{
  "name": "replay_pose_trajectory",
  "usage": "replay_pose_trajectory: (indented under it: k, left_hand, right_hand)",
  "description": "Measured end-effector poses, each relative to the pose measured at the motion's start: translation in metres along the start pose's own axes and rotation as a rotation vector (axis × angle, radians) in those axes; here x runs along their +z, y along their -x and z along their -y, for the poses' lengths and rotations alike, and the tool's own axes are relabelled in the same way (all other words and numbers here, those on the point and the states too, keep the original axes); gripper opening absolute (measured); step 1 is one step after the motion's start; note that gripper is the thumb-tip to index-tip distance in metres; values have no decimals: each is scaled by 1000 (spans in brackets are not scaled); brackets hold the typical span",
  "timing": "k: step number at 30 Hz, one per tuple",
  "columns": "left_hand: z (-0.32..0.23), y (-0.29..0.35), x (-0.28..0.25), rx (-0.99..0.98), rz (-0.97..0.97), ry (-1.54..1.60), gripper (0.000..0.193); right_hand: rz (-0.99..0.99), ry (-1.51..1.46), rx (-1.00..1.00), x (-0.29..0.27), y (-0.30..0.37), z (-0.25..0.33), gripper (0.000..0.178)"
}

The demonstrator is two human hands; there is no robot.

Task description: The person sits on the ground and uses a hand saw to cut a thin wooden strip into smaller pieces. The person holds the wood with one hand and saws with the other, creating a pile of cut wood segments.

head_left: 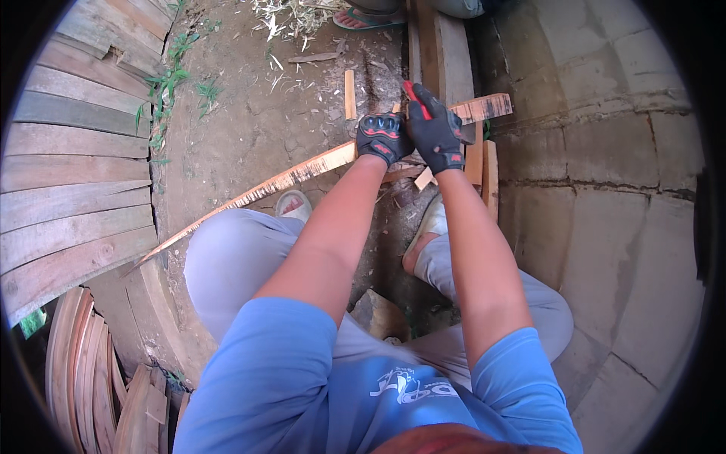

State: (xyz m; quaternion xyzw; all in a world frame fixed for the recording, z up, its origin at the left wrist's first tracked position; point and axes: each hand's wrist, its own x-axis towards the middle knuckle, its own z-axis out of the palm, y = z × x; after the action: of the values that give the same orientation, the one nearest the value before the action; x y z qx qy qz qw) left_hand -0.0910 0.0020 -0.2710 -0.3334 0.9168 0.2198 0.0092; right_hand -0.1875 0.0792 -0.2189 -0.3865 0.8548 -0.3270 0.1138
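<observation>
A long, narrow wooden strip (302, 172) with a rough, dark-streaked edge slants from the lower left, over the ground, to the upper right. My left hand (383, 138), in a black glove with red trim and knuckle guards, is closed around the strip. Close against it, my right hand (436, 130), gloved alike, is closed over the strip with a red piece (414, 97) showing at its fingers, seemingly a tool's handle. The glove hides most of this tool, so its kind cannot be made out. Beyond the right hand the strip's end (488, 108) sticks out.
Stacked boards (76, 170) line the left; curved wood pieces (79, 371) lie below them. Thick beams (442, 53) stand ahead, near another person's sandalled foot (368, 19). Wood shavings (295, 19) and a short stick (349, 94) litter the dirt. A block wall (597, 181) rises right.
</observation>
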Motion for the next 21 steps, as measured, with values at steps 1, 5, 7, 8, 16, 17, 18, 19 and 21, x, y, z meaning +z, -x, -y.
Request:
replay_pose_trajectory:
  k: [1,5,7,8,16,17,18,19,21]
  left_hand:
    - [4,0,2,9,-32,-21,38]
    - [11,-2,12,-4,-86,-76,41]
    - [15,2,11,-28,-63,-56,47]
    - [16,3,11,-41,-55,-46,49]
    - [7,0,8,-52,-45,-44,47]
    - [7,0,9,-53,-50,-39,47]
    - [8,1,10,-61,-42,-45,48]
    - [10,1,10,-59,-41,-46,48]
    - [10,2,11,-53,-32,-44,48]
  right_hand:
    - [-4,7,5,3,1,1,49]
    - [19,-48,-3,-24,32,-2,48]
    - [78,53,-7,-55,77,1,46]
    - [87,37,-5,-77,102,10,45]
    - [105,60,112,-218,251,53,42]
    - [107,37,139,-218,247,55,41]
    - [111,13,164,-215,239,55,41]
    - [102,-16,145,-205,224,54,40]
    - [81,-68,108,-187,195,53,38]
